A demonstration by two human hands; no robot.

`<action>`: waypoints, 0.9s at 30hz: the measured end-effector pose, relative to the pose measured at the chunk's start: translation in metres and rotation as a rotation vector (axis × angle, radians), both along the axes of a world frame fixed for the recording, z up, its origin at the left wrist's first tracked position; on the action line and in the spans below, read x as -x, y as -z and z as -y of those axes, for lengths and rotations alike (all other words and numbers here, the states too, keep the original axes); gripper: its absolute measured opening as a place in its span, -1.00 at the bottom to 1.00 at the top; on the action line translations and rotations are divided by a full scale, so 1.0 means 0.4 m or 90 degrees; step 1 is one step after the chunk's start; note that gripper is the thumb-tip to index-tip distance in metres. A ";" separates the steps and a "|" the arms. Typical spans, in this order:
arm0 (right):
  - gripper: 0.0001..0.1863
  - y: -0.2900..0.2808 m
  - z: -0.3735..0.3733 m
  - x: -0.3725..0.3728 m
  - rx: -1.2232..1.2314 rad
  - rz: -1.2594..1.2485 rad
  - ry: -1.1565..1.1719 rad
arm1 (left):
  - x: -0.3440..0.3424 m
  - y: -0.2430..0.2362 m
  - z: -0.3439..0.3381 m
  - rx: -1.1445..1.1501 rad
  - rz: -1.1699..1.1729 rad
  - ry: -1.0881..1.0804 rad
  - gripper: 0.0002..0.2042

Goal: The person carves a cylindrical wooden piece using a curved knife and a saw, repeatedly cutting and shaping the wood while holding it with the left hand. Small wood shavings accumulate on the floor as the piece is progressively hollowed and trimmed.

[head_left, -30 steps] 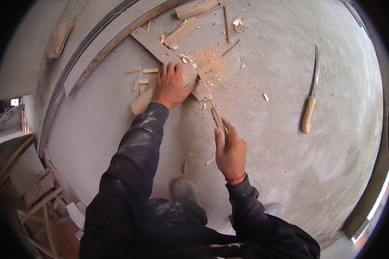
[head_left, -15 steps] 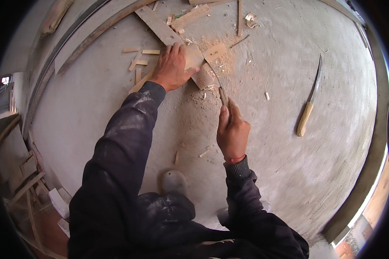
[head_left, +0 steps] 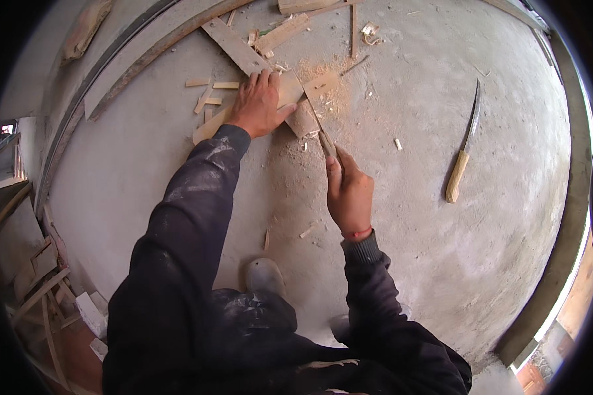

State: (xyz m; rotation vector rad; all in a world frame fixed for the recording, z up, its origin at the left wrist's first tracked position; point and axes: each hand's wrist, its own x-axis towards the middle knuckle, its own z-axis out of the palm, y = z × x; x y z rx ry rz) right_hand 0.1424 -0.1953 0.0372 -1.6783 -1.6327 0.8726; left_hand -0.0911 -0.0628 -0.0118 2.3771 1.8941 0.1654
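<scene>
My left hand [head_left: 255, 106] presses down on a pale wooden piece [head_left: 290, 89], its fingers over the far edge and its thumb along the near side. Under that piece sits a wooden block [head_left: 301, 122], partly hidden. My right hand [head_left: 350, 196] is closed round the wooden handle of a handsaw [head_left: 327, 145]. The saw's thin blade runs up and away along the right edge of the pale piece. Just beyond the blade lies a short flat offcut [head_left: 321, 85] with a dark mark.
A curved saw [head_left: 458, 174] with a wooden handle lies on the concrete floor at right. Sawdust [head_left: 329, 108] and several wood strips [head_left: 226, 85] surround the work. A long board [head_left: 234, 46] stretches toward the far left. Scrap wood [head_left: 43, 289] is piled at lower left.
My right hand has moved slightly up and left with the saw, its blade now looking straighter. The left hand stays on the wooden piece, and the view has shifted slightly.
</scene>
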 end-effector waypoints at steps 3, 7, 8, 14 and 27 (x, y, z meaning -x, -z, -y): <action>-0.68 -0.085 0.004 -0.013 0.014 0.002 -0.008 | 0.005 -0.004 -0.004 0.024 0.002 0.009 -0.30; -0.67 -0.117 -0.011 -0.006 0.037 0.033 -0.012 | 0.019 0.013 -0.003 -0.009 0.046 0.032 -0.30; -0.66 -0.115 -0.013 -0.005 0.024 0.034 -0.020 | 0.021 0.015 0.000 -0.017 0.050 0.031 -0.30; -0.68 -0.029 -0.067 0.027 -0.021 0.041 -0.020 | -0.009 -0.011 -0.007 0.005 0.033 0.000 -0.28; -0.63 0.124 -0.081 0.030 -0.031 0.019 -0.015 | -0.019 -0.001 -0.022 0.046 0.010 -0.007 -0.29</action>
